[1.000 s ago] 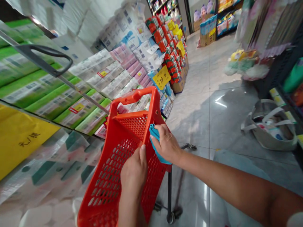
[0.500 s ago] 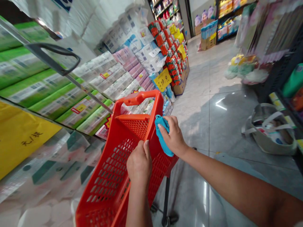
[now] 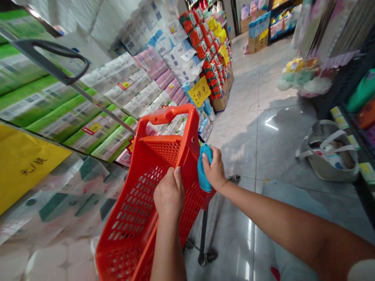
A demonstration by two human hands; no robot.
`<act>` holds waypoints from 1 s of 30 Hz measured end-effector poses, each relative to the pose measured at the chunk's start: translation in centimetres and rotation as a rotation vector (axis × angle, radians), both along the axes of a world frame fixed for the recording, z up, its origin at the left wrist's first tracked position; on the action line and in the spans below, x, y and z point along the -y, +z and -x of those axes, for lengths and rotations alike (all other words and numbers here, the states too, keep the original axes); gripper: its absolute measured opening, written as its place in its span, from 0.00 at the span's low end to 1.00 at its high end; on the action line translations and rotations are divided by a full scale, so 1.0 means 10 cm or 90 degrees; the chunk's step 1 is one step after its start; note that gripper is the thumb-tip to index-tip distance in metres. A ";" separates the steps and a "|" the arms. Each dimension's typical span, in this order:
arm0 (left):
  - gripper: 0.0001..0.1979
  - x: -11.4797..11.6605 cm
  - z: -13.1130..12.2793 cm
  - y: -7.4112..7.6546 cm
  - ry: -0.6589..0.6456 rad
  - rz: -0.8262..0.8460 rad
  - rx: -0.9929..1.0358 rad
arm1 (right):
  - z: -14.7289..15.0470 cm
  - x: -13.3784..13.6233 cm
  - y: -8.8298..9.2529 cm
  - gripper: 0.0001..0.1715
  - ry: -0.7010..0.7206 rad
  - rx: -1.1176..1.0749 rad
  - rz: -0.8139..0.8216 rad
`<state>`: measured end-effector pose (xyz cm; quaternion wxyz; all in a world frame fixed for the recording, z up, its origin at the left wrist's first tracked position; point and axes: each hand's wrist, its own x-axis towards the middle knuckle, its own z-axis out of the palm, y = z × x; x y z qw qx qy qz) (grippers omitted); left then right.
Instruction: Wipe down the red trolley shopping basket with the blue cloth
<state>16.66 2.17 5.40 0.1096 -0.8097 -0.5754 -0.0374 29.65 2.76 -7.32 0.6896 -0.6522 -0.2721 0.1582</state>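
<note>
An orange plastic shopping basket (image 3: 140, 203) on a wheeled stand tilts in front of me, its handle (image 3: 165, 115) raised at the far end. My left hand (image 3: 169, 194) is closed over the basket's near right rim. My right hand (image 3: 216, 169) presses a folded blue cloth (image 3: 203, 168) against the outside of the basket's right wall, just below the handle pivot, fingers wrapped over the cloth.
Stacked packs of tissue and toilet paper (image 3: 96, 113) fill the left side, with a yellow price tag (image 3: 199, 91). A grey trolley handle (image 3: 49, 60) juts out at upper left. A grey bag (image 3: 331, 154) sits on the tiled floor (image 3: 258, 128) beside dark shelves at right.
My right hand has slid the blue cloth along the basket's right side, from the top rim down to the outer wall. My left hand stays gripping the rim.
</note>
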 end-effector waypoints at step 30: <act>0.20 0.63 0.19 0.02 -0.291 -0.131 0.249 | -0.18 0.72 0.54 0.13 0.393 -0.226 -0.213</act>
